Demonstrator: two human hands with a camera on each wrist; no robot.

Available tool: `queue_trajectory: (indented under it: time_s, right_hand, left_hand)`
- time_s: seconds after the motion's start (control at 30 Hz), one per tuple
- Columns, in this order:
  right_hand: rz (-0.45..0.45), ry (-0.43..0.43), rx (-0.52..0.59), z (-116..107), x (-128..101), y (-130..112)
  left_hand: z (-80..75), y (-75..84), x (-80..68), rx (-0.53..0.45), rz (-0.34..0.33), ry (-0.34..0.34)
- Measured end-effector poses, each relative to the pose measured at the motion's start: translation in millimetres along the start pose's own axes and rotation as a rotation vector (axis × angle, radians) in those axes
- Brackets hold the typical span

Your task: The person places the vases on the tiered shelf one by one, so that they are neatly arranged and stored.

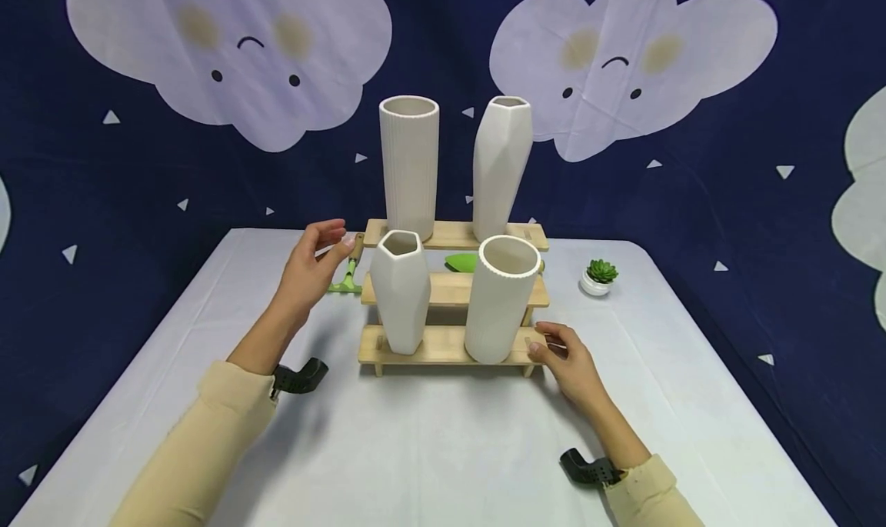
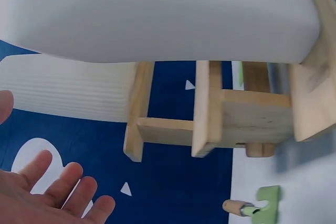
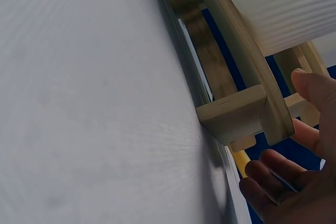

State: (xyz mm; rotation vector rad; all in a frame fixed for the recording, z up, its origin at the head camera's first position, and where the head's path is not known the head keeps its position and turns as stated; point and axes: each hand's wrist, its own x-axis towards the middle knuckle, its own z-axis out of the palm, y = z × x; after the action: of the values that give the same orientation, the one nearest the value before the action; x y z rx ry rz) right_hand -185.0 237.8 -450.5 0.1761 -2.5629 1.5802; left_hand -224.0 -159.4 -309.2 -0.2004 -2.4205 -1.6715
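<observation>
A three-step wooden rack (image 1: 443,346) stands on the table, bearing white vases. On its bottom step are a faceted vase (image 1: 401,296) at left and a ribbed round vase (image 1: 500,304) at right. Another ribbed vase (image 1: 410,165) and a twisted faceted vase (image 1: 501,165) stand on the top step. My left hand (image 1: 314,261) hovers left of the rack, fingers loosely bent and apart from the faceted vase, with nothing in them. At the bottom step's right end is my right hand (image 1: 567,361), its relaxed fingers (image 3: 273,169) and thumb right beside the wooden edge.
A green tool with a wooden handle (image 1: 349,269) lies behind the rack's left side. A green blade (image 1: 460,262) shows between the steps. To the right stands a small potted succulent (image 1: 598,277). A dark blue cloud-print cloth (image 1: 443,50) hangs behind the white table (image 1: 429,450).
</observation>
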Motion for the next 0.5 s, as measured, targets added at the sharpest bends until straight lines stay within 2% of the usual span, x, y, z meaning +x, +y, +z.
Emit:
queue_trajectory:
  time_s: [0.13, 0.33, 0.5]
  right_hand:
    - [-0.002, 0.005, 0.022, -1.6, -1.8, -4.7]
    - [0.006, 0.011, -0.008, -3.5, -4.6, -17.2]
    - [-0.033, 0.019, 0.009, -5.3, -8.8, -31.3]
  left_hand:
    - [2.0, -7.1, -7.8, 0.005, -0.016, 0.007]
    - [5.7, -17.8, -18.8, -0.011, -0.020, 0.006]
    - [10.2, -24.4, -27.9, -0.007, -0.011, -0.002]
